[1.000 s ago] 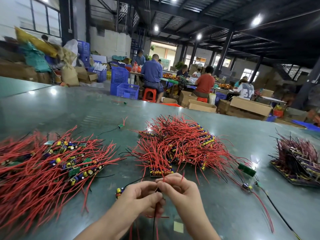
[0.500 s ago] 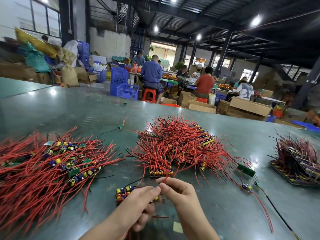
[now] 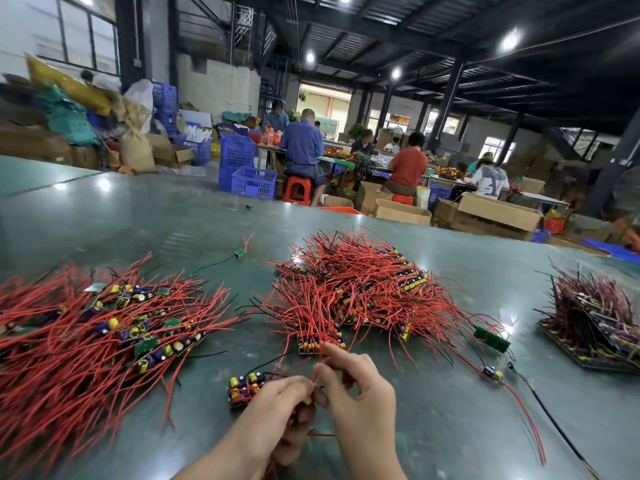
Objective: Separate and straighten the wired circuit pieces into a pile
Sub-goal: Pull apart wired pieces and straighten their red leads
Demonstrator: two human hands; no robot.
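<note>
Midway through sorting. Left hand [image 3: 273, 407] gripping a small circuit block [image 3: 244, 388] low on the table [image 3: 433, 420]; right hand [image 3: 349, 386] pinching a red lead, apparently from that block. Straightened pile [image 3: 97, 327] at left; tangled heap [image 3: 356, 289] ahead, unsorted.

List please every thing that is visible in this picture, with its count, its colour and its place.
table: one, dark green, foreground
wire pile: one, red, spread out, left
wire pile: one, red, tangled, centre
stacked boards: one heap, dull red wires, right edge
circuit piece: one, yellow and blue parts, beside the hands
loose green board: one, right of centre pile
blue crates: several, behind the table
cardboard boxes: several, brown, on the floor
seated workers: several, background
left hand: holds the piece
right hand: pinches a red wire
</note>
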